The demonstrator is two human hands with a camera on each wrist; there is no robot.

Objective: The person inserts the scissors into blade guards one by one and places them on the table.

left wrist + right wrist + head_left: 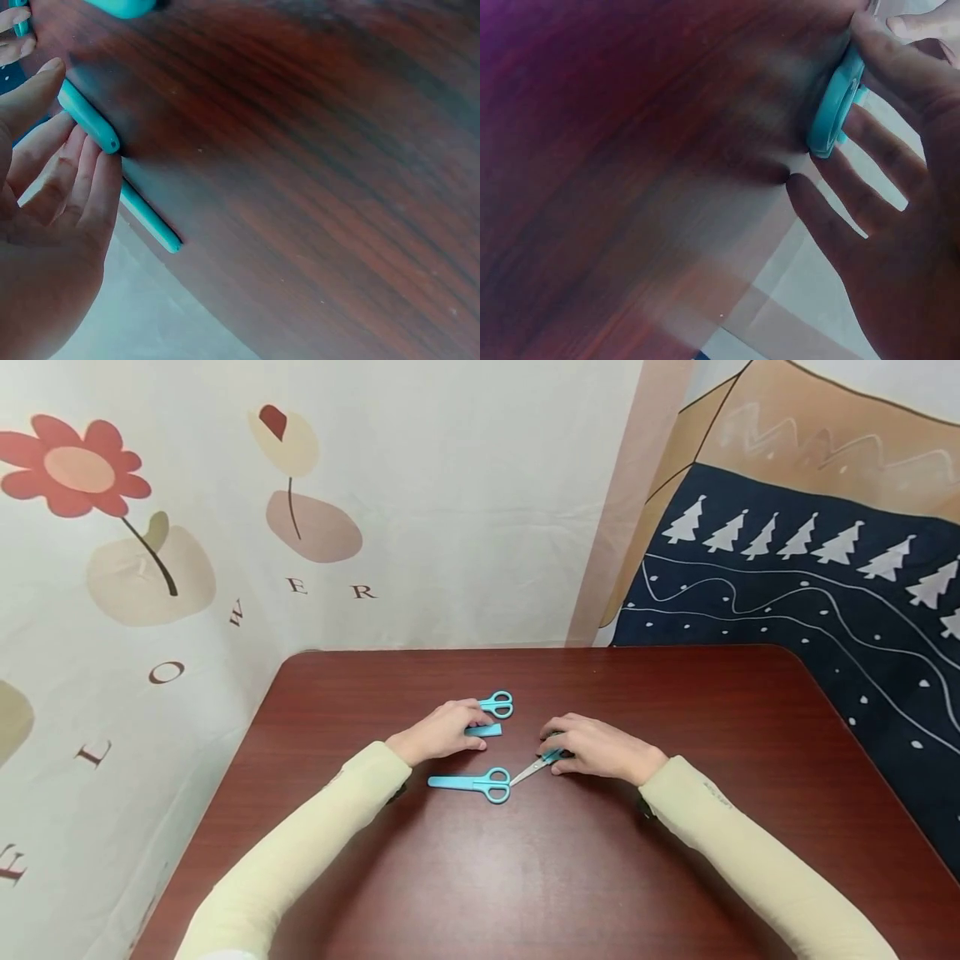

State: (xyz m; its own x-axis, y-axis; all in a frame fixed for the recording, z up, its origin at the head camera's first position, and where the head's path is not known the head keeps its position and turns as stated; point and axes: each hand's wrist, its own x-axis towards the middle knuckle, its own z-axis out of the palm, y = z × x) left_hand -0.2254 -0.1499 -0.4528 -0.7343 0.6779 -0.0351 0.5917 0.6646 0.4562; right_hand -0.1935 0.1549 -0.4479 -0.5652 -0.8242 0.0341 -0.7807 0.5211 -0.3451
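Observation:
My left hand (442, 729) holds a light-blue scissors sheath (487, 730) between thumb and fingers, its mouth facing right. The same sheath (88, 116) lies along the fingertips in the left wrist view. To the right, my right hand (600, 748) grips a pair of scissors by its blue handles (834, 109). The bare metal blades (529, 770) of these scissors point left and toward me, their tip beside the handle loops of a second, sheathed pair of scissors (468, 782). Beyond my left hand lies a third pair of scissors (497, 704), its blade end hidden behind the fingers.
All of this is on a dark red-brown wooden table (645, 868) with rounded far corners. A pale curtain (465, 510) with flower prints hangs behind and to the left, and a navy cloth (780, 568) with white trees hangs at the right.

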